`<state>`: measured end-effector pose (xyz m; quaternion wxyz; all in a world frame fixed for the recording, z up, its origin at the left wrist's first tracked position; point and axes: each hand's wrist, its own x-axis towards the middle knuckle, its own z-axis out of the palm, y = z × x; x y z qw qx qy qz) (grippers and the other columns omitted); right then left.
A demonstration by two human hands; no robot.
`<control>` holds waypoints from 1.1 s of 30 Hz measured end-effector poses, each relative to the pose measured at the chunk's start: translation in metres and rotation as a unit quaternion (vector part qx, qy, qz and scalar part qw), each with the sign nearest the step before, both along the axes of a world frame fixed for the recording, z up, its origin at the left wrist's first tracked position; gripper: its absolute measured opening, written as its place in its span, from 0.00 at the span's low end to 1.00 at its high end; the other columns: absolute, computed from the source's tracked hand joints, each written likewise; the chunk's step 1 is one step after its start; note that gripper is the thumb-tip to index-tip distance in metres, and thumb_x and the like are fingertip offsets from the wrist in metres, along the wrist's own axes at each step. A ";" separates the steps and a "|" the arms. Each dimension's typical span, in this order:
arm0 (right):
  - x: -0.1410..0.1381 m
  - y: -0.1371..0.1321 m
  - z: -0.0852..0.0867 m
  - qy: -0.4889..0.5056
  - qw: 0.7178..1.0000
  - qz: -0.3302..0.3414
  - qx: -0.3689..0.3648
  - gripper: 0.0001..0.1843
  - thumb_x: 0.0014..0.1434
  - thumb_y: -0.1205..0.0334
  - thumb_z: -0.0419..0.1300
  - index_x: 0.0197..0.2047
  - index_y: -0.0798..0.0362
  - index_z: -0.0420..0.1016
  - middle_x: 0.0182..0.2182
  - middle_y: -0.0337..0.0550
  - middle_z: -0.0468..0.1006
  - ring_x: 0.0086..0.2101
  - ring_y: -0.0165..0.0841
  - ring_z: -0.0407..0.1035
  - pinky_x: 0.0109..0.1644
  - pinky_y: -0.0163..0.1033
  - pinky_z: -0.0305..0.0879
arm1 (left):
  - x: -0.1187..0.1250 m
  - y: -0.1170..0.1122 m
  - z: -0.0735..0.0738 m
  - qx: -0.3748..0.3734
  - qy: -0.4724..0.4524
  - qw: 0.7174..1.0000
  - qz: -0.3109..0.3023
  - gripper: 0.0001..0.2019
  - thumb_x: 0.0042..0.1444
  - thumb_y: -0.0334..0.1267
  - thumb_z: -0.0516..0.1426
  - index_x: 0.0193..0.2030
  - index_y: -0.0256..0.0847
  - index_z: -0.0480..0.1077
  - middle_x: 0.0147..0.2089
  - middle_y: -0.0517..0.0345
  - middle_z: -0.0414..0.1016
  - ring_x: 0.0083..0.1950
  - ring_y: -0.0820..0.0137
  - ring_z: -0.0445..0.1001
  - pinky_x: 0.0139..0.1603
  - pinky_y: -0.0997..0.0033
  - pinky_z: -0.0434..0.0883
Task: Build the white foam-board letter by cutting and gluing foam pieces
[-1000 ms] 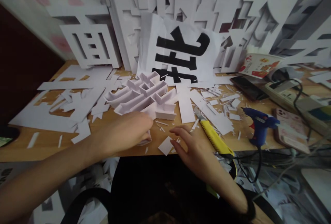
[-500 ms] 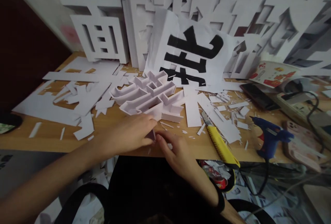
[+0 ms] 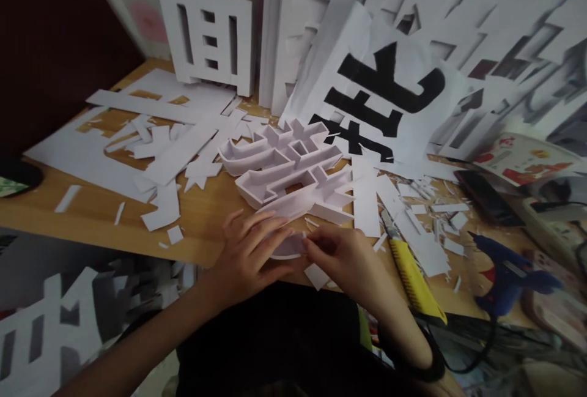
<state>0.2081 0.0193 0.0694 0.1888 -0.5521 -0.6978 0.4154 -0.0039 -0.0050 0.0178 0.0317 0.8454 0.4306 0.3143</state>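
Observation:
A hollow white foam-board character (image 3: 298,161), with thin upright walls, lies at the middle of the desk. My left hand (image 3: 250,256) reaches over its near side, fingers spread and resting on the near walls. A curved white strip (image 3: 288,248) shows at that near edge, under my left fingers; whether it is joined to the character I cannot tell. My right hand (image 3: 343,256) is closed in a pinch at the strip's right end. A small white scrap (image 3: 316,276) lies just below, at the desk edge.
A yellow utility knife (image 3: 415,278) and a blue glue gun (image 3: 502,271) lie to the right, with a dark phone (image 3: 490,197) beyond. White offcuts (image 3: 160,146) cover the left. A printed sheet (image 3: 389,97) and a finished white character (image 3: 208,36) stand behind.
The view has shifted, so the desk items sit further right. My left fingers have spread from a closed grip over the near side. My right fingers have come to the strip's end.

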 end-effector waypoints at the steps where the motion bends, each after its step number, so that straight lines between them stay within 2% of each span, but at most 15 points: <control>1: 0.000 0.001 0.004 -0.022 1.000 -0.004 0.007 0.12 0.61 0.60 0.58 0.29 0.54 0.80 0.22 0.37 0.77 0.23 0.28 0.67 0.28 0.32 0.56 | -0.001 0.000 -0.005 0.004 -0.013 1.000 0.003 0.25 0.62 0.53 0.59 0.62 0.43 0.68 0.60 0.48 0.77 0.63 0.54 0.69 0.65 0.48 0.56; 5: -0.007 0.002 0.015 -0.096 0.995 -0.020 0.027 0.12 0.59 0.61 0.59 0.27 0.53 0.79 0.20 0.37 0.76 0.22 0.28 0.66 0.27 0.33 0.54 | -0.004 0.000 -0.019 0.002 -0.043 0.999 0.013 0.29 0.60 0.54 0.60 0.64 0.45 0.65 0.59 0.47 0.77 0.63 0.53 0.69 0.65 0.49 0.57; 9: -0.018 0.001 0.016 -0.152 0.987 -0.031 0.040 0.14 0.60 0.61 0.58 0.24 0.53 0.76 0.19 0.38 0.76 0.21 0.29 0.66 0.26 0.32 0.53 | -0.005 0.000 -0.022 -0.005 -0.043 0.999 0.006 0.28 0.60 0.52 0.60 0.63 0.44 0.65 0.59 0.46 0.77 0.63 0.54 0.68 0.66 0.48 0.55; 14: -0.019 -0.007 0.005 -0.118 0.989 -0.083 0.040 0.16 0.61 0.55 0.57 0.25 0.52 0.74 0.20 0.39 0.77 0.20 0.30 0.68 0.25 0.32 0.55 | -0.004 -0.001 -0.020 -0.009 -0.050 0.999 -0.001 0.26 0.61 0.49 0.60 0.63 0.42 0.65 0.59 0.45 0.76 0.64 0.55 0.67 0.66 0.49 0.56; 20: -0.017 -0.014 -0.004 -0.082 0.990 -0.111 0.018 0.18 0.62 0.50 0.56 0.26 0.52 0.73 0.21 0.39 0.76 0.22 0.31 0.69 0.26 0.33 0.57 | -0.003 0.002 -0.020 0.010 -0.071 0.997 -0.007 0.24 0.61 0.44 0.60 0.62 0.39 0.67 0.58 0.45 0.76 0.63 0.56 0.67 0.64 0.50 0.58; 26: -0.016 -0.011 -0.004 -0.061 0.993 -0.095 -0.017 0.19 0.63 0.48 0.56 0.26 0.52 0.71 0.21 0.38 0.74 0.22 0.30 0.66 0.27 0.34 0.56 | -0.003 0.002 -0.019 0.015 -0.069 0.997 -0.015 0.23 0.61 0.42 0.60 0.61 0.37 0.68 0.57 0.43 0.76 0.63 0.55 0.67 0.64 0.50 0.59; 33: -0.010 -0.010 -0.004 -0.042 0.998 -0.025 -0.042 0.20 0.67 0.51 0.56 0.27 0.53 0.73 0.22 0.36 0.71 0.24 0.28 0.62 0.28 0.34 0.53 | -0.006 0.003 -0.022 0.023 -0.043 0.998 -0.027 0.21 0.66 0.46 0.55 0.61 0.39 0.68 0.59 0.41 0.73 0.64 0.54 0.64 0.65 0.48 0.57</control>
